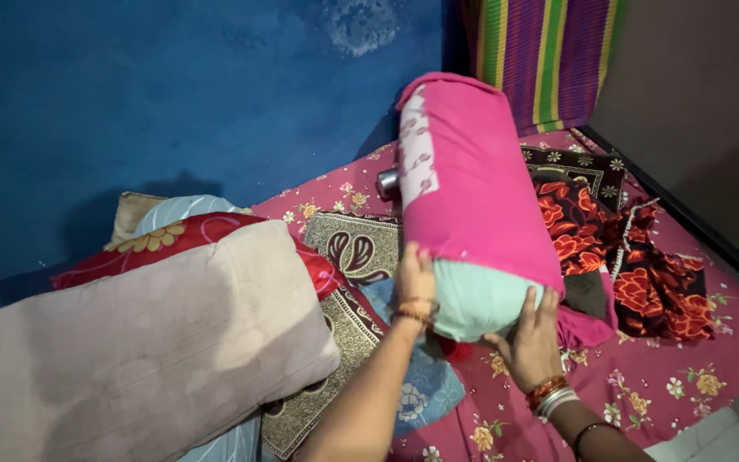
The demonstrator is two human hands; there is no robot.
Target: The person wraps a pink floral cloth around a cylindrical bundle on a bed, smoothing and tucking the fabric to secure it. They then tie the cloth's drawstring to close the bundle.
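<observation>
Beige pillow (138, 342) lies left of both hands on the floral bedsheet (677, 385). Between the hands stands the bolster (472, 214), its pink cover (464, 162) mostly on, pale end bare; cover-fitting looks nearly finished. Left hand (415, 278) and right hand (530, 338) grip that end; the last stretch likely needs a downward tug.

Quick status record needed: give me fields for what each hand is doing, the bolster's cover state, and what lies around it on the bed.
left hand: grips the near end of the bolster from its left side
right hand: cups the same end from below
bolster: tilted up, far end toward the blue wall
cover: pink cover over most of it; pale green inner end exposed
left of it: beige pillow stacked on a red floral pillow
right of it: dark red-flowered cloth lying loose
underneath: pink floral bedsheet
behind: striped cushion upright
</observation>
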